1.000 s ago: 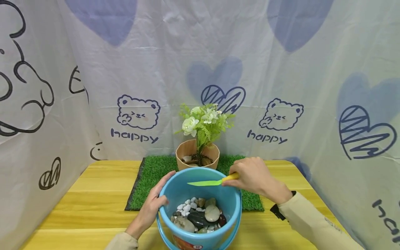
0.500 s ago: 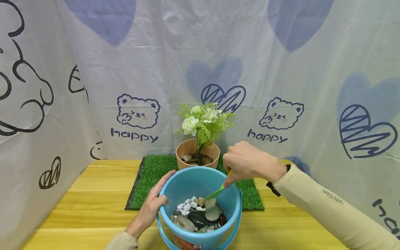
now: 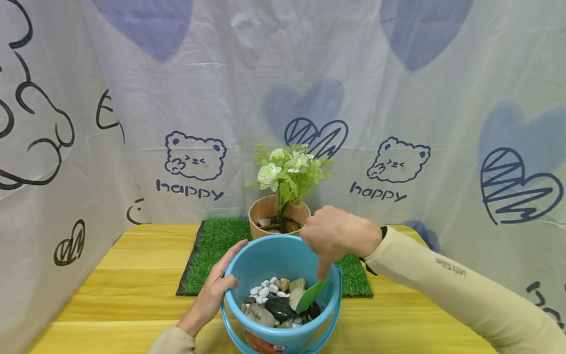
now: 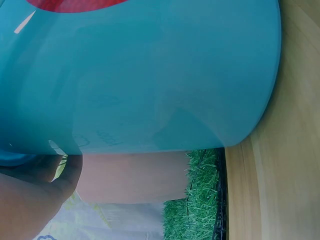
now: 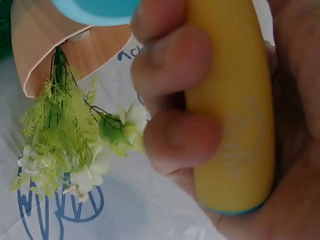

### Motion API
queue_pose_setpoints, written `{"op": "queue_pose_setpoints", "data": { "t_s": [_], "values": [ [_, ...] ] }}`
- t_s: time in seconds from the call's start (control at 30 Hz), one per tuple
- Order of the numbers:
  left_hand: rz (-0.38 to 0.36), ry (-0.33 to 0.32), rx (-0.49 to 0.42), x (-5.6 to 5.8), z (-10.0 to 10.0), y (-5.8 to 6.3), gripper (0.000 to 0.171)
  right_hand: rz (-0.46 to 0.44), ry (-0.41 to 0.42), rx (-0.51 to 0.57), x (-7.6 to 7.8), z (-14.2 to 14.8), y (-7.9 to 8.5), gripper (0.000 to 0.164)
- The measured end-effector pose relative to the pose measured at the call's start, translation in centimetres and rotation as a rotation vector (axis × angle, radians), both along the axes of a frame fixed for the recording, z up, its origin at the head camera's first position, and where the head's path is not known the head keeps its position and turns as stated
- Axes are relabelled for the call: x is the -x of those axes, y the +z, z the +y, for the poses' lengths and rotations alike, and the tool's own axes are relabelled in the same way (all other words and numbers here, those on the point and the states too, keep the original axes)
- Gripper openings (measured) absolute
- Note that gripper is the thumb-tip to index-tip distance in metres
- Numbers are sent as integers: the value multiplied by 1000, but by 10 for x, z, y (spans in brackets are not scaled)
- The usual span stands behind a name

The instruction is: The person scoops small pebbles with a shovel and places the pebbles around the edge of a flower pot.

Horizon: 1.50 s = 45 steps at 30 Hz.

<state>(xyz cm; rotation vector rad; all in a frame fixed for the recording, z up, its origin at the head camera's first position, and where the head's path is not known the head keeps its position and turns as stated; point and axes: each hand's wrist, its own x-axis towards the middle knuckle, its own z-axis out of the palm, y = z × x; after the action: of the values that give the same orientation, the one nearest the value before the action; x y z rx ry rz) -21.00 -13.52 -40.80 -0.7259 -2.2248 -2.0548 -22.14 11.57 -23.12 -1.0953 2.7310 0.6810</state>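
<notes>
A light-blue bucket point(image 3: 265, 258) stands on the table, with white pebbles point(image 3: 263, 292), a glossy black stone point(image 3: 280, 309) and several larger stones inside. My left hand point(image 3: 213, 287) grips its left rim, thumb hooked over the inside and fingers along the outside. Over the right side of the bucket, my right hand point(image 3: 338, 235) holds a garden trowel. Its green blade point(image 3: 312, 296) points down among the stones, overlapping a pale rounded stone point(image 3: 296, 298). In the right wrist view, the fingers wrap round the yellow handle point(image 5: 231, 115).
Just behind the bucket is a wood-look flowerpot point(image 3: 258, 212) with white artificial flowers point(image 3: 268, 176) and stones in it. Under the pot lies a green turf mat point(image 3: 223, 241) on the wooden table point(image 3: 132, 275). A printed curtain point(image 3: 247, 98) encloses the back and sides.
The trowel has swung from level above the bucket to pointing down into the stones. My right hand has moved lower and left. The left hand stays on the rim.
</notes>
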Motion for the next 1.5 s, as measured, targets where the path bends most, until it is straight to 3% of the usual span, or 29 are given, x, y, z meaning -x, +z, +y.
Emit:
{"op": "queue_pose_setpoints", "data": {
  "t_s": [0.2, 0.4, 0.67, 0.9, 1.17, 1.5],
  "values": [
    [8, -6, -1, 0, 1, 1, 82, 122, 8, -41, 1, -4, -11, 53],
    [5, 10, -2, -1, 1, 1, 82, 239, 61, 135, 7, 8, -30, 58],
    [-3, 12, -2, 0, 2, 0, 82, 279, 170, 289, 15, 25, -59, 67],
    [4, 10, -4, 0, 1, 1, 82, 315, 341, 254, 21, 30, -64, 58],
    [-3, 0, -17, -1, 1, 1, 82, 417, 359, 148, 17, 19, -67, 50],
    [18, 6, -7, 1, 1, -1, 83, 358, 404, 309, 29, 23, -84, 37]
  ]
}}
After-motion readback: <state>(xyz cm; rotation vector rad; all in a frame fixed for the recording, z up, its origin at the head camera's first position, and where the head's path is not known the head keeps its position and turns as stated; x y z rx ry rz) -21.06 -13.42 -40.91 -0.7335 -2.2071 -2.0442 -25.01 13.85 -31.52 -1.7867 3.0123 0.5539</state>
